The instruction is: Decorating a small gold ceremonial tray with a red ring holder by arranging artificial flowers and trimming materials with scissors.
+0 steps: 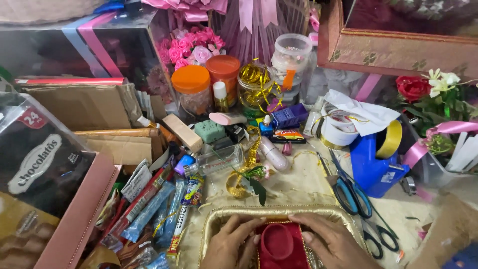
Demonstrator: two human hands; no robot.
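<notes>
— While you look down, where are your hands?
— Both hands rest on the red box (280,246) inside the gold tray (219,219): your left hand (230,244) presses its left edge, your right hand (332,243) its right, fingers flat, not clamped.
— What lies around the tray?
— Blue scissors (352,195) are just right of it, snack bars (149,211) left, a clear bottle (215,160) beyond it, and orange-lidded jars (193,87) farther back.

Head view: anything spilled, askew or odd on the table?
Nothing spilled or visibly damaged. A clear bottle with a blue cap lies on its side among the clutter, and wrapped candy bars are strewn loosely. Left hand and right hand rest on a red velvet piece in a gold-trimmed tray.
</notes>
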